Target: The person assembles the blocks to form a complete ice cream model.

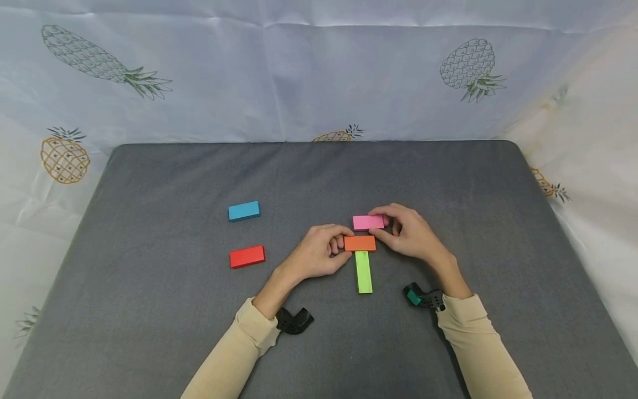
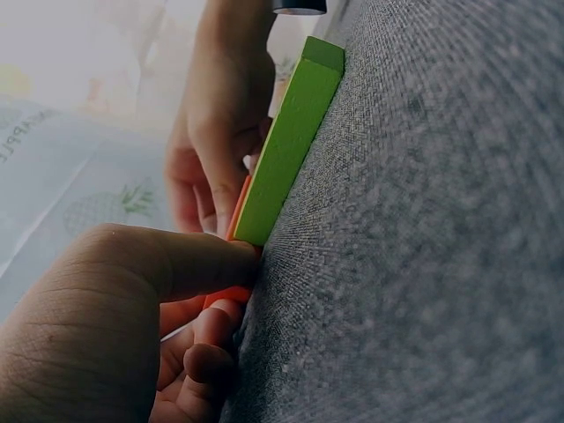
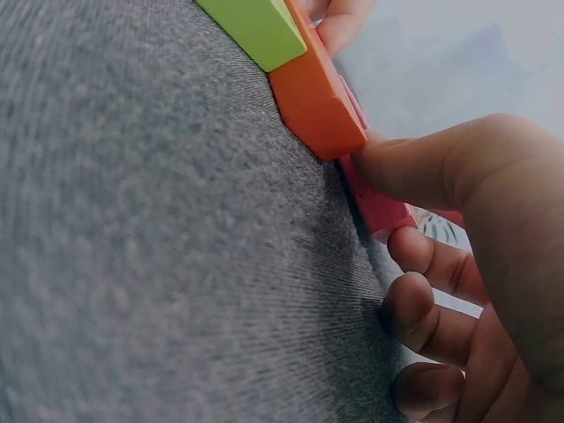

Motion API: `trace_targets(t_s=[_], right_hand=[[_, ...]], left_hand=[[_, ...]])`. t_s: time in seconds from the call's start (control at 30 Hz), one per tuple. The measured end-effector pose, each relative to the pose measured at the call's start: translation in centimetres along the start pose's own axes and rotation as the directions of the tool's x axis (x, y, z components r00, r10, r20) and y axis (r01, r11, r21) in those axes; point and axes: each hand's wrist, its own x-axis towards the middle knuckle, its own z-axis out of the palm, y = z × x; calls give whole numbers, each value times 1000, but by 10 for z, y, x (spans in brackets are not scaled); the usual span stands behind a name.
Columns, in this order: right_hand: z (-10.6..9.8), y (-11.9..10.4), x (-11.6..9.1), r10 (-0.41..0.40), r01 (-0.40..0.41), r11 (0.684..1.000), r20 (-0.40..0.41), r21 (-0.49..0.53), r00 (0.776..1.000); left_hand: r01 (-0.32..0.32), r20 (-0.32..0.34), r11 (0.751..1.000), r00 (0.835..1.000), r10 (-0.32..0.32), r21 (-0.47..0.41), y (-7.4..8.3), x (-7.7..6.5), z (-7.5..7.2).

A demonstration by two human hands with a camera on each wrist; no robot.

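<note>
Thumb and forefinger of my left hand [image 1: 319, 250] pinch the left end of an orange block [image 1: 360, 244], which lies crosswise on the grey cloth. A lime green block [image 1: 364, 272] stretches from its near side toward me, forming a T with it. Just beyond the orange block is a pink block [image 1: 366, 223], roughly parallel to it. My right hand [image 1: 406, 231] holds the pink block by its right end, thumb on the near side. In the right wrist view, the thumb partly covers the pink block [image 3: 381, 204], close by the orange block's end.
To the left on the grey-covered table [image 1: 149, 310] lie a blue block [image 1: 243, 211] and, nearer, a red block [image 1: 247, 257]. A white curtain [image 1: 299, 72] with pineapple prints hangs behind the table's far edge. Black wrist devices [image 1: 295, 321] sit at both cuffs.
</note>
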Motion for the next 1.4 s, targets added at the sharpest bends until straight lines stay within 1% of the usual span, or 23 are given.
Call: trace_targets(t_s=[0.2, 0.33, 0.5, 0.63, 0.77, 1.1, 1.4], right_hand=[[0, 0, 0, 9, -9, 1000, 7, -26, 1000], [-2, -1, 0, 16, -16, 1000, 21, -22, 1000], [-3, 2, -1, 10, -10, 1000, 35, 10, 999], [-4, 4, -2, -6, 3, 998, 32, 65, 999], [-5, 5, -2, -13, 10, 996, 25, 91, 1000], [-4, 3, -1, 12, -14, 997, 36, 74, 999], [-3, -1, -2, 28, -31, 998, 47, 61, 999]], left_hand=[[0, -2, 1000, 1000, 0, -1, 0, 0, 0], [-2, -1, 1000, 1000, 2, -1, 0, 0, 0], [-1, 0, 1000, 1000, 1, 2, -1, 0, 0], [4, 2, 1000, 1000, -4, 1, -2, 1, 0], [8, 2, 1000, 1000, -8, 0, -2, 1, 1], [6, 1, 1000, 1000, -6, -7, 0, 0, 0], [8, 6, 1000, 1000, -8, -9, -3, 0, 1]])
